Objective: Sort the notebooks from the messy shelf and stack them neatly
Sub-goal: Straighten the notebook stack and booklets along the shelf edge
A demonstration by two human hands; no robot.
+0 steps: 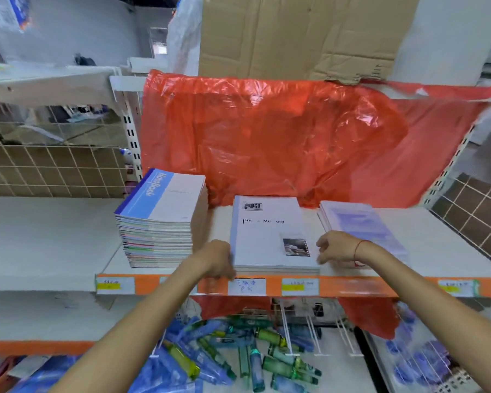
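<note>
A tall stack of blue and white notebooks (160, 222) stands at the left of the white shelf (437, 245). In the middle lies a low stack of white notebooks (267, 236) with a small photo on the top cover. A thin pile of pale purple notebooks (360, 225) lies to its right, blurred. My left hand (217, 260) presses against the left edge of the white stack near its front corner. My right hand (336, 246) hovers at the stack's right edge with fingers curled and apart, holding nothing.
A red plastic sheet (281, 137) hangs behind the shelf, with a cardboard box (295, 35) above it. The orange shelf lip (352, 286) carries price labels. Below, a lower shelf holds several blue and green packets (238, 355) between wire dividers. Wire mesh (54, 165) stands at left.
</note>
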